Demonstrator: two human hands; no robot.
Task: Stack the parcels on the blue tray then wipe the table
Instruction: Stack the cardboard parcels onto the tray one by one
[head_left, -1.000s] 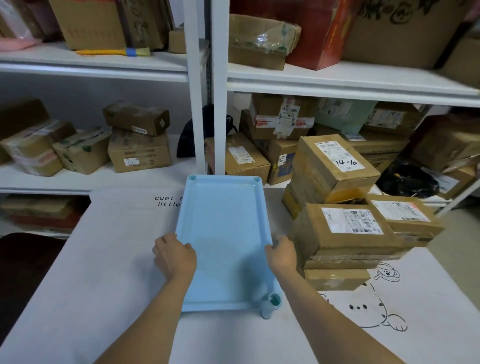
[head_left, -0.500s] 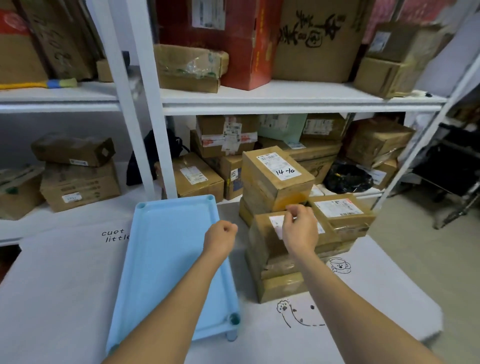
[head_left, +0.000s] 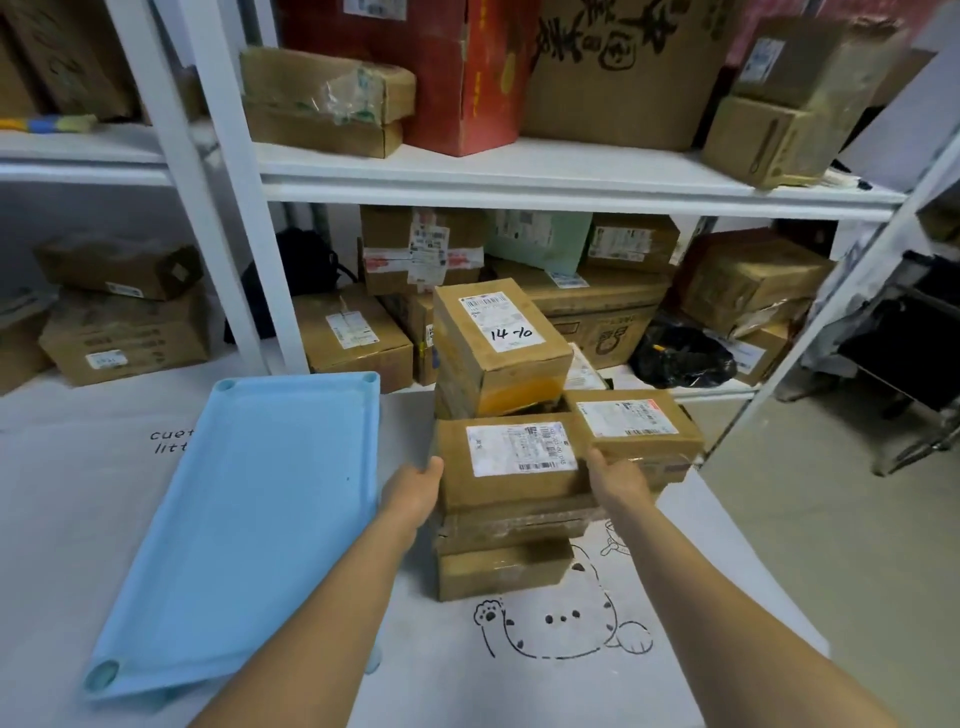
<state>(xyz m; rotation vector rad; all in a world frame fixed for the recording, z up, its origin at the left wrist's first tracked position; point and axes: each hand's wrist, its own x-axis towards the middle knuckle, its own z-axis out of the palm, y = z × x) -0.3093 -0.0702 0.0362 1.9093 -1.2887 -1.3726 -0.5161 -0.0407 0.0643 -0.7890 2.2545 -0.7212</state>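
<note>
The empty blue tray (head_left: 249, 519) lies on the white tablecloth at the left. To its right stands a pile of brown cardboard parcels. The front top parcel (head_left: 511, 462), with a white shipping label, is held between my left hand (head_left: 413, 491) on its left side and my right hand (head_left: 618, 478) on its right side. Under it lie two flatter parcels (head_left: 501, 569). Behind stand a taller parcel marked "14-10" (head_left: 501, 345) and a labelled parcel (head_left: 634, 428) at the right.
White shelves (head_left: 519, 176) full of cardboard boxes rise just behind the table. A black bag (head_left: 680, 358) sits on the lower shelf. The tablecloth (head_left: 561, 654) shows a cat drawing by the pile; the table's right edge drops to the floor.
Both hands left the tray's sides and moved right to the pile; they now clasp the front top parcel. The view swung right, so the tray sits at the left.
</note>
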